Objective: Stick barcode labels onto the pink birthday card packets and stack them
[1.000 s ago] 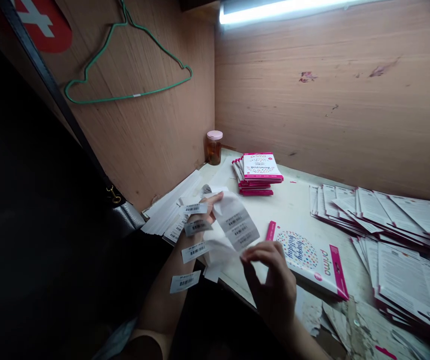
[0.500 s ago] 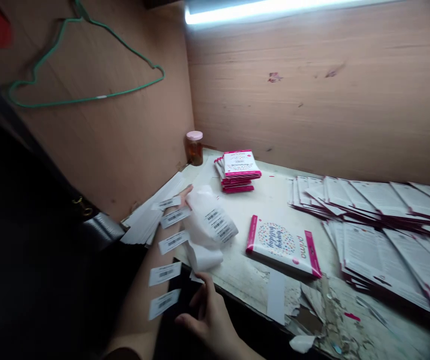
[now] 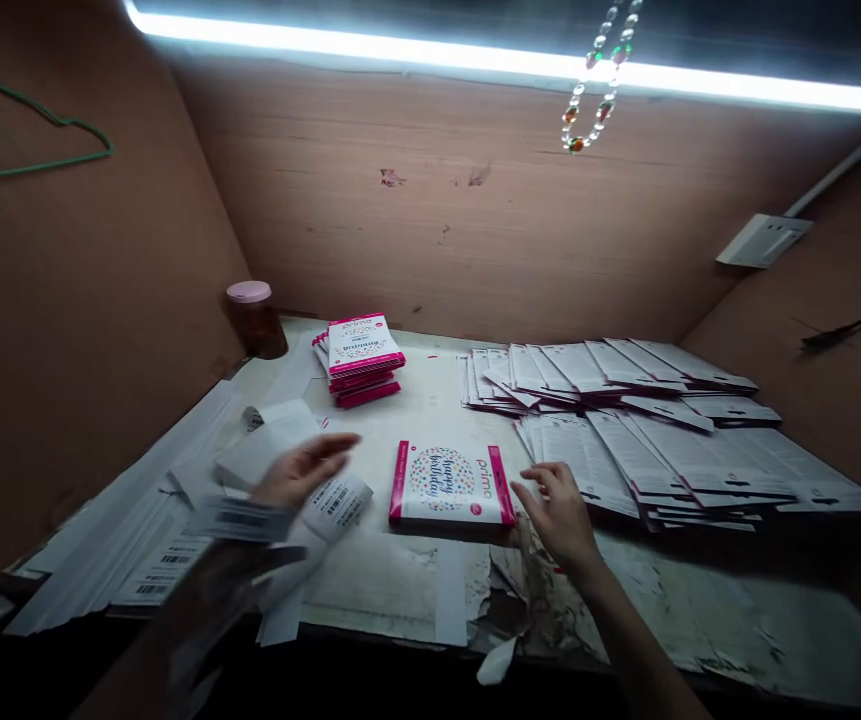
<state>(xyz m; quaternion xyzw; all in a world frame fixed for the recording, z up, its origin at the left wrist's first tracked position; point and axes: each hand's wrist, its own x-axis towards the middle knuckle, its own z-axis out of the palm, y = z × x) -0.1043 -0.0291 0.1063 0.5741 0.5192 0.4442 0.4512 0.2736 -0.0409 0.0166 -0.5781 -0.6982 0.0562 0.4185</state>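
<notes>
the happy birthday packet lies flat near the centre of the frame, face up on the worn table; the right hand is just beside its right end, fingers loosely curled and parted, nothing pinched between them; the left hand, left of centre, is blurred, its fingers stretched close together over the label strip, and whether they grip it i cannot tell; the loose labels along the left wrist could snag, crease or stick in the wrong place if that arm brushes the strip; a careless right-hand nudge could skew the packet or push it against the fanned packets at right; its long axis runs left to right across the frame, the end lettered prima pointing right, the print turned sideways
</notes>
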